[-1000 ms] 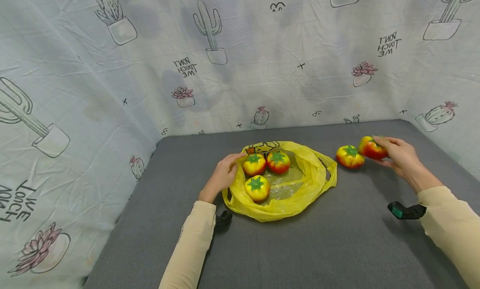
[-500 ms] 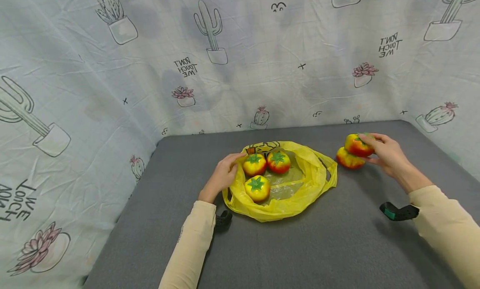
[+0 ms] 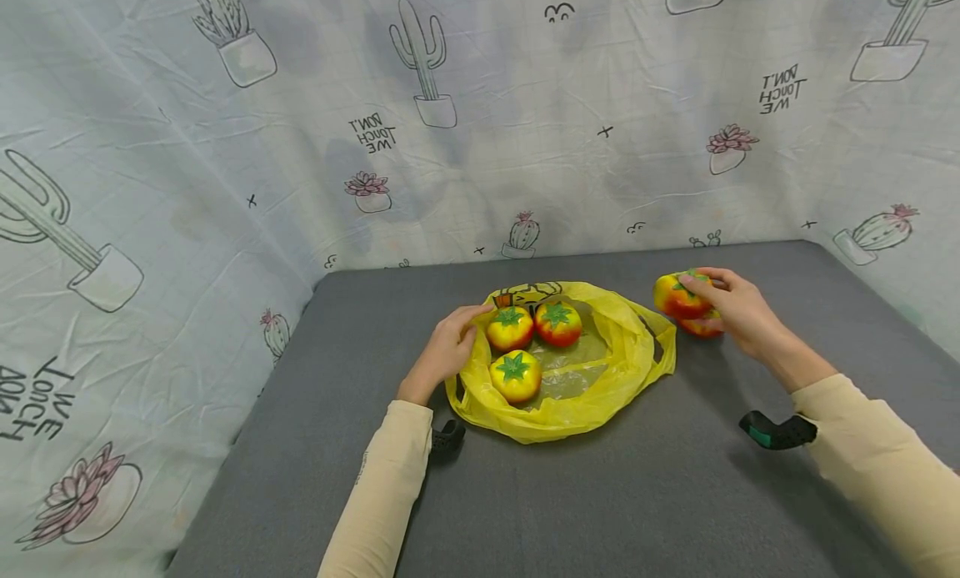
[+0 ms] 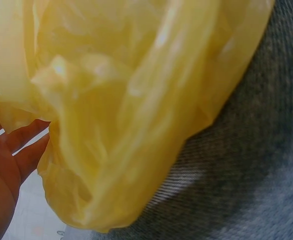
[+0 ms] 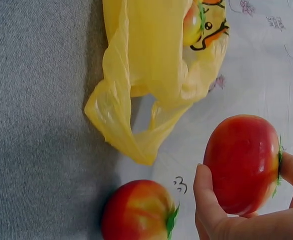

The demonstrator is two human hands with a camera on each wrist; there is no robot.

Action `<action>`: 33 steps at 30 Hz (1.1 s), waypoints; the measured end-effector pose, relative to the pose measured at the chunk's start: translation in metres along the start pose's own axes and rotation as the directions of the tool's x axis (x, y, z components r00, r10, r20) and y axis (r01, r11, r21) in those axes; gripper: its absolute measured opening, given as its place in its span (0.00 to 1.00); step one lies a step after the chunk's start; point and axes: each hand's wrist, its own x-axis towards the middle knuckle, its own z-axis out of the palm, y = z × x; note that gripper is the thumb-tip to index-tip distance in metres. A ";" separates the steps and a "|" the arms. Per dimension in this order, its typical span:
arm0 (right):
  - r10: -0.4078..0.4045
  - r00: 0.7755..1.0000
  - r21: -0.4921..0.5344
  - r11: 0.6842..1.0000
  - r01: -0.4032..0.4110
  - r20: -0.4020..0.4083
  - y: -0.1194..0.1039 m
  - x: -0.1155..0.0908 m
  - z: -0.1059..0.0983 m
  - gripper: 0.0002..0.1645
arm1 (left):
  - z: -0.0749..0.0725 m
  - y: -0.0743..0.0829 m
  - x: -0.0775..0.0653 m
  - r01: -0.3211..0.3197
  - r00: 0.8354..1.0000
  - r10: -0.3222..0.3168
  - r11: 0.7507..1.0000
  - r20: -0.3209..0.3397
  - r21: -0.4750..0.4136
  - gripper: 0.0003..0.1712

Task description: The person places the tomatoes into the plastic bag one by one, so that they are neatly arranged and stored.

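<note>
Yellow bag holds three fruits; a fourth is in the right hand

We note the yellow bag on the grey bench, its mouth spread wide, rim crumpled. Contents sit toward its left: a far-left fruit, a far-middle fruit just beside it, and a near fruit closer to the person. All three lie leaf side up. To their right we see thin, wrinkled plastic. A handle loop splays out on the right; a black-lined cartoon print shows at the far rim.

The held fruit is squat, round and glossy, tomato-like. In the head view we record yellow at upper left and red below; the right wrist view gives mostly deep red, with a green leafy cap to one side. It is outside the bag, off the right end, overlapping the loose fruit in the head view. That one lies on the bench; from the right wrist we see a gap between the two.

Right grip: thumb and fingers on opposite sides of the held fruit, holding it. Left hand: touching the bag's left edge. Plastic hides its fingertips, so we cannot tell whether this grip pinches.
</note>
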 end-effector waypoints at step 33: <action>-0.061 0.983 0.039 0.998 0.055 0.173 -0.011 -0.009 0.053 0.47 | 0.000 0.000 0.000 0.008 1.000 -0.009 1.000 0.004 0.004 0.25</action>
